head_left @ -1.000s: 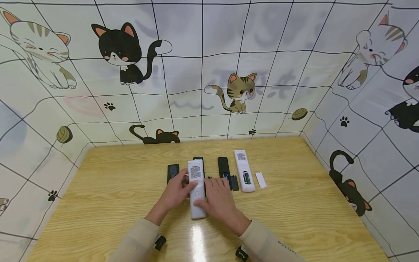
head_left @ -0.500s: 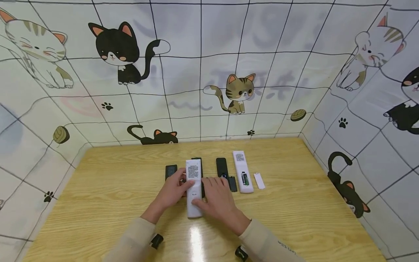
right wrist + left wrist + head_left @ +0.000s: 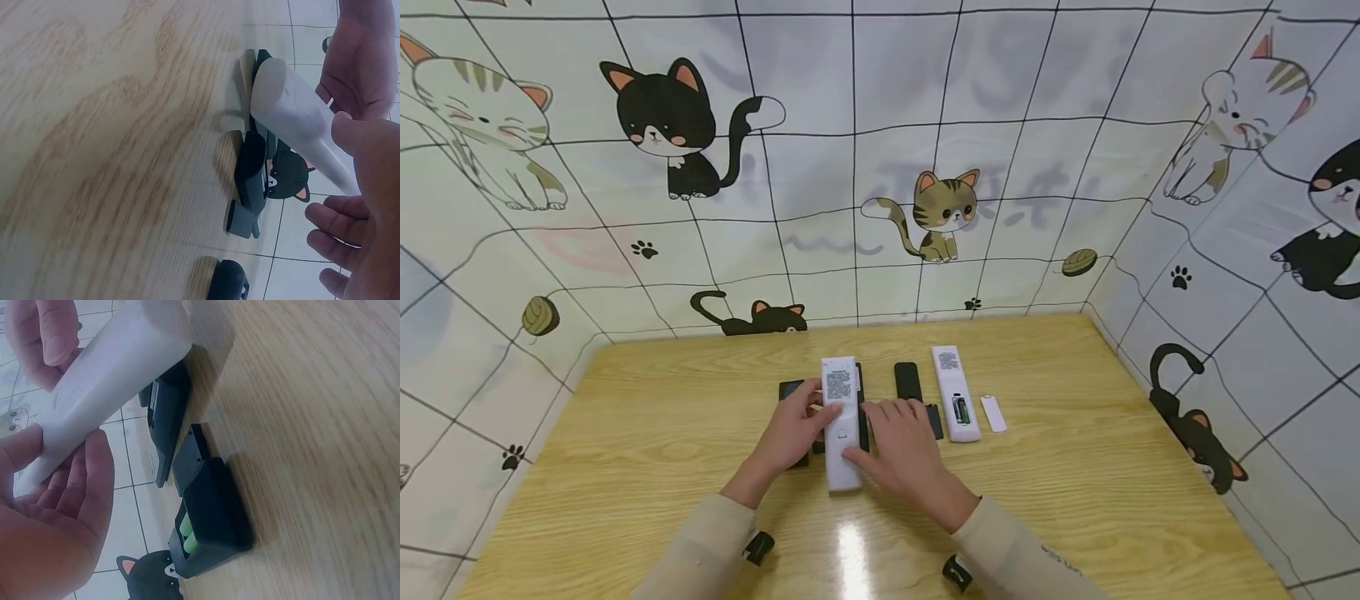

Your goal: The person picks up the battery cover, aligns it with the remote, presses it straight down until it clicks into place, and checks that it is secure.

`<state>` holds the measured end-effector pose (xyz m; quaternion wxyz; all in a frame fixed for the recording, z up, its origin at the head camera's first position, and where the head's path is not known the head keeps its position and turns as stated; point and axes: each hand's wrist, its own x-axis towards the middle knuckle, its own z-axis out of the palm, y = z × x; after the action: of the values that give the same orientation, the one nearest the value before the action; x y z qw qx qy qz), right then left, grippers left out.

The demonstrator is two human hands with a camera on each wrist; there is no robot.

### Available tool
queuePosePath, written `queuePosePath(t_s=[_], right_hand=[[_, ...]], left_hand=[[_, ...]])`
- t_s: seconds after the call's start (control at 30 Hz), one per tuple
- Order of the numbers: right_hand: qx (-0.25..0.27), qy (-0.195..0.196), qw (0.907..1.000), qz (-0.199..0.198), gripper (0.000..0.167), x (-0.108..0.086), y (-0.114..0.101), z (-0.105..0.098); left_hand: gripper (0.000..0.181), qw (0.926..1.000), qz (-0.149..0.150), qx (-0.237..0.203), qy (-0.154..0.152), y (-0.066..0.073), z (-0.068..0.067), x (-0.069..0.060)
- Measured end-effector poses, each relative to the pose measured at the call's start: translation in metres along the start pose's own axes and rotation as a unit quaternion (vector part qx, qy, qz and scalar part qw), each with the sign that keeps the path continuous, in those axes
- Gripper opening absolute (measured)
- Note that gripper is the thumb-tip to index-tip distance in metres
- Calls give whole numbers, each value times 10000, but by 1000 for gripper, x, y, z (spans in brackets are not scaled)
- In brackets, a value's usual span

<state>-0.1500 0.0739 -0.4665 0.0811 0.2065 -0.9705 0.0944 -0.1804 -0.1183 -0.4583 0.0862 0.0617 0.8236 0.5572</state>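
Note:
A white remote (image 3: 841, 425), its labelled back up, is held above the table between both hands. My left hand (image 3: 790, 429) grips its left side, thumb on the back and fingers beneath, as the left wrist view shows. My right hand (image 3: 906, 450) lays its thumb on the lower part; in the right wrist view its other fingers are loosely bent, apart from the white remote (image 3: 300, 119). Below, in the left wrist view, a black remote (image 3: 219, 519) with green batteries in its bay lies beside a black cover (image 3: 189, 459).
Right of the hands lie another black remote (image 3: 907, 381), a black cover (image 3: 934, 422), a second white remote (image 3: 956, 396) with its battery bay uncovered, and a small white cover (image 3: 993, 413). A cat-patterned wall covering (image 3: 820, 192) stands behind the wooden table (image 3: 1075, 500).
The held white remote has shifted slightly up and left in the head view, together with the left hand. More of the black remote beneath the left hand shows. The right thumb stays on the white remote.

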Motion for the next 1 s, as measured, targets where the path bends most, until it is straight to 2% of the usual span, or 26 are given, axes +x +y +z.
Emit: queuePosePath(t_s=[0.27,0.57,0.8,1.0], right_hand=[[-4,2,10000,60,71,-2,4,-2],[104,0,9999,90,70,-3,13,-1],[46,32,10000,-53,69,-3,16,2],[-19,-16,9999,-171,68,-4,17,2]], left_hand=[[45,9999,-76,66,98,-4,-10,0],[45,9997,-135,-54,212,-6,-27,2],[48,9989,-321,5,351,-8,-48,-1],[54,9979,-408,189,472,-17,-70,-6]])
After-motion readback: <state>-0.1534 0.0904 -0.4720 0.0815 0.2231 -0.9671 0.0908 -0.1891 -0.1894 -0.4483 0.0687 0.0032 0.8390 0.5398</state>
